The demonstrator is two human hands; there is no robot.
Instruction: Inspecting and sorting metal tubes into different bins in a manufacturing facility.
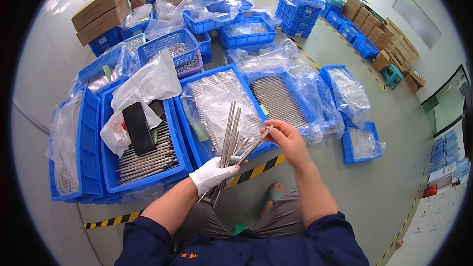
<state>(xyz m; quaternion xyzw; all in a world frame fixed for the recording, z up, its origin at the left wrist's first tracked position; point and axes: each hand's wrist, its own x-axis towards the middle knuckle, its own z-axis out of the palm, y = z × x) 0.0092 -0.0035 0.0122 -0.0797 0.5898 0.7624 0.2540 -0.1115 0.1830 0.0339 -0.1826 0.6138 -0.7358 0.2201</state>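
My left hand [212, 174], in a white glove, is wrapped round a bundle of slim metal rods [229, 138]. Their upper ends fan out, and the lower ends stick out beneath the glove. With thumb and fingers my bare right hand [290, 143] pinches the upper end of one rod [255, 145], which slants down to the left hand. Just beyond the hands lies a blue bin [245, 84] of rods under clear plastic. To its left, another blue bin [185, 165] holds darker-tipped rods, with a black phone [138, 129] and white plastic bags [152, 83] on top.
A further blue bin [91, 148] stands at far left; one with ribbed rods [281, 99] sits right of the middle. Blue baskets and cartons [101, 12] are stacked behind. Small bins [362, 143] stand on the right. Yellow-black tape [261, 169] crosses the floor by my feet. People work far back.
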